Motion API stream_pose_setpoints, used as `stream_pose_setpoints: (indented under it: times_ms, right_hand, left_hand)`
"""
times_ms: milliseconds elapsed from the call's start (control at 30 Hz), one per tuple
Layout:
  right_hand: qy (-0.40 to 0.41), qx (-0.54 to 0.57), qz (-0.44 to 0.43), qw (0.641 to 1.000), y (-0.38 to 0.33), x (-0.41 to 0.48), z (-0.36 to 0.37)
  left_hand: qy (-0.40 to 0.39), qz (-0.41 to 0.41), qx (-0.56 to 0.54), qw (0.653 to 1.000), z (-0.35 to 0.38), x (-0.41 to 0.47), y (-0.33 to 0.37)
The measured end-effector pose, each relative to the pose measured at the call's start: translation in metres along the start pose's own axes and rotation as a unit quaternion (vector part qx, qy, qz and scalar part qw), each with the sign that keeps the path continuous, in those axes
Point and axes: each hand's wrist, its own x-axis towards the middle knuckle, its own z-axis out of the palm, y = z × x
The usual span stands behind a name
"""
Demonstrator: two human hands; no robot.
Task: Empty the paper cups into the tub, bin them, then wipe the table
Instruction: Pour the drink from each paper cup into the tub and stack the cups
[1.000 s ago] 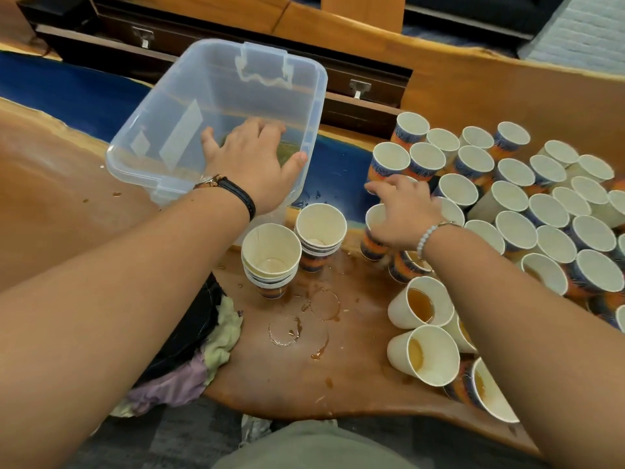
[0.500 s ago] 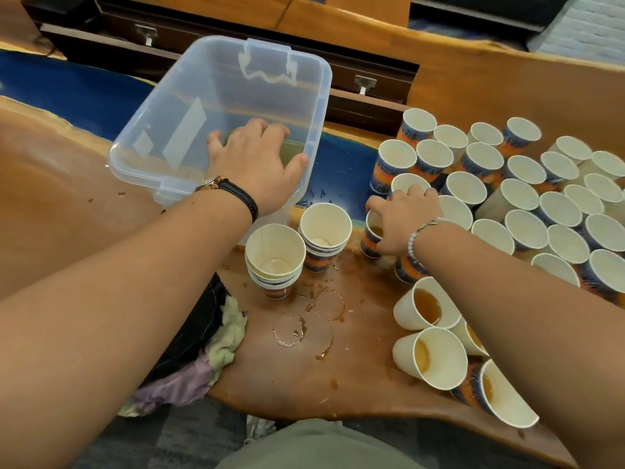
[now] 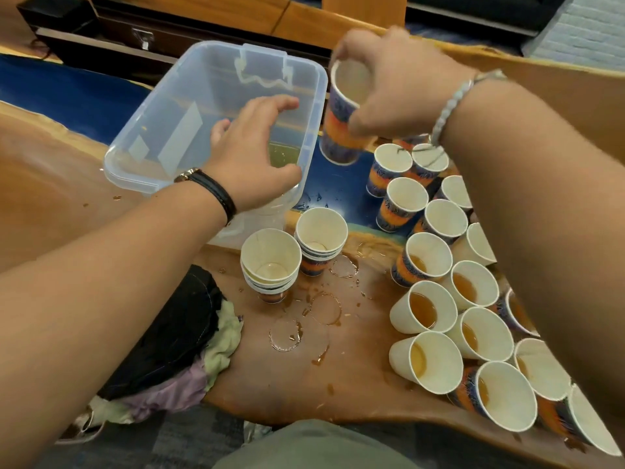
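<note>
A clear plastic tub (image 3: 169, 130) stands tilted on the wooden table (image 3: 338, 367), with a little yellowish liquid (image 3: 284, 154) in its near corner. My left hand (image 3: 257, 154) grips the tub's near rim. My right hand (image 3: 399, 86) holds a patterned paper cup (image 3: 338, 126) in the air just right of the tub's far right corner. Two stacks of emptied cups (image 3: 270, 262) (image 3: 321, 238) stand in front of the tub. Several cups with brown liquid (image 3: 426, 309) crowd the table's right side.
Wet rings and drips (image 3: 324, 309) mark the table in front of the stacks. A heap of cloths (image 3: 189, 350), black, pale green and lilac, lies at the table's left edge. Wooden furniture stands behind the table.
My right hand has lifted a cup out of the crowd and carried it up and left to the tub's far right corner. My left hand keeps its hold on the tub's rim.
</note>
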Motion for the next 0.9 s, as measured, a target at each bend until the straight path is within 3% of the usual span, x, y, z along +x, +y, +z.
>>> stream_pose_setpoints:
  times_ms: [133, 300, 400, 533, 667, 900]
  right_hand:
    - [0.027, 0.069, -0.093, 0.993, -0.035, 0.010, -0.010]
    - [0.017, 0.186, -0.097, 0.978, -0.055, 0.014, 0.000]
    - [0.008, 0.249, -0.024, 0.968, -0.042, 0.024, 0.021]
    - [-0.041, 0.105, 0.086, 0.990, -0.035, 0.029, 0.075]
    - [-0.037, 0.053, 0.092, 0.994, -0.041, 0.015, 0.120]
    - [-0.028, 0.022, 0.097, 0.995, -0.038, 0.015, 0.124]
  left_hand:
    - [0.015, 0.007, -0.153, 0.988, -0.012, 0.010, 0.003]
    - [0.054, -0.031, -0.204, 0.977, -0.022, 0.014, -0.005]
    - [0.075, -0.064, -0.163, 0.982, -0.032, 0.008, -0.020]
    - [0.086, -0.090, -0.050, 0.991, -0.048, 0.002, -0.035]
    - [0.076, -0.096, 0.043, 0.992, -0.056, 0.002, -0.043]
    - [-0.006, -0.102, 0.209, 0.973, -0.057, 0.010, -0.047]
